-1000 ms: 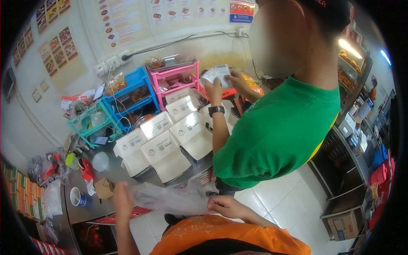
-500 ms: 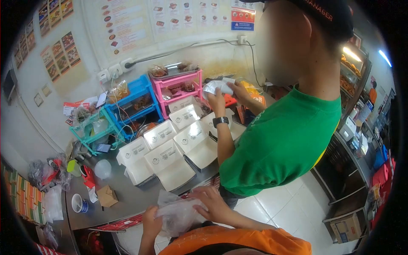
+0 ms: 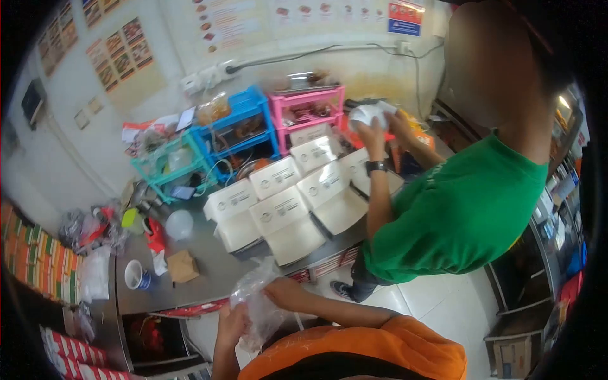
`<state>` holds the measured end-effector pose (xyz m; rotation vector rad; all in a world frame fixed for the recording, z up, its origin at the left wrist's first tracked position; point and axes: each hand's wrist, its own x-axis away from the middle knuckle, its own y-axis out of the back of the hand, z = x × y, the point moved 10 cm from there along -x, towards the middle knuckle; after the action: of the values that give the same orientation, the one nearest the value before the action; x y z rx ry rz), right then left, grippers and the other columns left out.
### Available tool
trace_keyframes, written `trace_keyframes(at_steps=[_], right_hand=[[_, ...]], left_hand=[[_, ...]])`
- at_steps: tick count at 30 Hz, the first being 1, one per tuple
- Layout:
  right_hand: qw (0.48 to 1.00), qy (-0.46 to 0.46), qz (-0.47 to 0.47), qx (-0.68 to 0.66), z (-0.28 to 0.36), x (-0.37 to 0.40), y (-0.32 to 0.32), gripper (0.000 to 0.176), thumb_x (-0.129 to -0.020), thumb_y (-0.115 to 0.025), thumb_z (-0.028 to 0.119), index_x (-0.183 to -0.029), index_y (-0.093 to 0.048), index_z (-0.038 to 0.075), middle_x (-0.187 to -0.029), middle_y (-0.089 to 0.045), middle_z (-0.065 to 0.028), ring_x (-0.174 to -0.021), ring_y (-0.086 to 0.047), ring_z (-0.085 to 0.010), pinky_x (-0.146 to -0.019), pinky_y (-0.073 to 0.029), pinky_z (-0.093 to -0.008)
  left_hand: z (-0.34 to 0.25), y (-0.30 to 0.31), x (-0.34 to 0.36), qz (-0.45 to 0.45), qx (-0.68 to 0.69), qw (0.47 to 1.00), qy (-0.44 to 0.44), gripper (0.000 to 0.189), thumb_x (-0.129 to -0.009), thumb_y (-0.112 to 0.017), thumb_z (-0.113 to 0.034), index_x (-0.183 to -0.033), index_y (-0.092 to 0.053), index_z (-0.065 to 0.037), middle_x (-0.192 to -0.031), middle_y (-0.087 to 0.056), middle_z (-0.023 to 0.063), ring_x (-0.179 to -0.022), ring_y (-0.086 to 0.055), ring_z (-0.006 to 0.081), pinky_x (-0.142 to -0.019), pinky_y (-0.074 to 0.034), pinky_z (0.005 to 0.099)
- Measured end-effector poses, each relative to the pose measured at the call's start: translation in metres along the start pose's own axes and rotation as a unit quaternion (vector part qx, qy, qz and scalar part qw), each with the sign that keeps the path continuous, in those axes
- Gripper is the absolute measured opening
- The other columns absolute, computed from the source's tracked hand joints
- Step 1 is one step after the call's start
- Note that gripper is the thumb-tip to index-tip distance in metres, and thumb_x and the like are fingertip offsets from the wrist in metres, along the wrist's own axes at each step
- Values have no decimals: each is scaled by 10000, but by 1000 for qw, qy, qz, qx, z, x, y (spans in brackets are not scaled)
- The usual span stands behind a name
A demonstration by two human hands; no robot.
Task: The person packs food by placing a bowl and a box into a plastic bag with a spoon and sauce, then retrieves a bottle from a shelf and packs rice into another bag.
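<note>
In front of my orange shirt I hold a clear plastic bag (image 3: 258, 307). My left hand (image 3: 234, 322) grips its left edge, fingers closed. My right hand (image 3: 285, 294) is closed on the bag's upper right side, the fingertips partly hidden by the plastic. Just beyond the bag, several white takeaway boxes (image 3: 288, 244) stand with lids raised on the dark counter (image 3: 209, 278). A brown carton (image 3: 183, 266) and a white-and-blue cup (image 3: 136, 276) are on the counter to the left of the bag.
A person in a green shirt (image 3: 462, 215) stands at the right, holding white paper (image 3: 370, 114). Teal (image 3: 168, 166), blue (image 3: 244, 120) and pink racks (image 3: 307, 104) line the wall. Stacked orange-and-green boxes (image 3: 38, 256) are at far left.
My view has turned left, so the counter appears farther right. My right hand has closed in on the bag, which now hangs more upright and stretched between my hands.
</note>
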<state>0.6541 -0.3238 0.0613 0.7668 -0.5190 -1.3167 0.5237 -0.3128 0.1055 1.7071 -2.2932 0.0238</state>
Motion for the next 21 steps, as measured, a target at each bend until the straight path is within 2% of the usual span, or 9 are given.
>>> trace_keyframes(at_steps=[2,3,6,11,13,16,18,20,21], right_hand=[[996,52,-27,61,5,-9,-9,228,-771,-497,131,-969,-584,58,-873,-588,-144,-828,-570,-336,-740,-446,-421],[986,98,-63,121,13,-12,-15,247,-771,-501,144,-989,-587,66,-877,-596,-147,-830,-572,-337,-744,-449,-422],[984,61,77,149,0,-41,-106,244,-790,-487,155,-1002,-586,86,-901,-597,-149,-874,-569,-328,-761,-444,-429],[975,84,-64,-195,92,-107,-110,314,-754,-558,131,-1053,-522,40,-1022,-551,-176,-953,-536,-325,-829,-422,-397],[932,4,-123,-341,118,-132,-136,345,-746,-572,133,-1072,-511,37,-1067,-534,-181,-994,-516,-325,-866,-399,-402],[958,203,-134,-152,217,-158,-174,253,-805,-507,203,-954,-583,12,-857,-582,-162,-917,-544,-329,-792,-432,-422],[935,299,31,189,249,-172,-267,280,-801,-519,234,-967,-577,16,-919,-580,-174,-931,-538,-334,-810,-425,-430],[940,320,-55,100,290,-179,-269,284,-805,-510,243,-969,-573,20,-971,-577,-184,-935,-536,-345,-822,-415,-452],[958,249,98,97,306,-190,-284,320,-829,-496,254,-1026,-555,9,-1024,-560,-198,-993,-517,-327,-878,-386,-424]], left_hand=[[24,5,10,77,-71,991,78,226,-831,-484,-166,-829,-596,32,-745,-568,23,-690,-507,78,-596,-411,230],[21,9,8,74,-38,996,-11,247,-832,-512,-169,-916,-597,46,-797,-592,35,-744,-524,91,-649,-435,249],[31,38,21,52,-4,998,-36,259,-837,-519,-172,-972,-587,38,-848,-604,40,-782,-524,93,-679,-443,262],[68,141,47,-32,-154,985,78,277,-856,-509,-242,-966,-593,-2,-848,-627,154,-764,-591,250,-697,-448,317],[74,164,52,-17,-238,967,-86,247,-850,-538,-261,-835,-580,-18,-623,-565,129,-561,-554,184,-515,-429,359],[36,234,90,-124,-447,839,-285,248,-844,-556,-252,-767,-579,-18,-590,-554,127,-513,-542,209,-469,-388,369],[75,350,102,-295,-120,948,17,209,-834,-553,-178,-702,-578,-18,-558,-529,141,-503,-527,198,-473,-375,358],[70,403,123,-358,3,933,-33,173,-818,-547,-121,-711,-592,7,-544,-523,122,-508,-491,161,-496,-380,338],[77,420,123,-356,3,934,-29,173,-818,-547,-121,-711,-592,7,-544,-523,122,-508,-491,161,-496,-380,338]])
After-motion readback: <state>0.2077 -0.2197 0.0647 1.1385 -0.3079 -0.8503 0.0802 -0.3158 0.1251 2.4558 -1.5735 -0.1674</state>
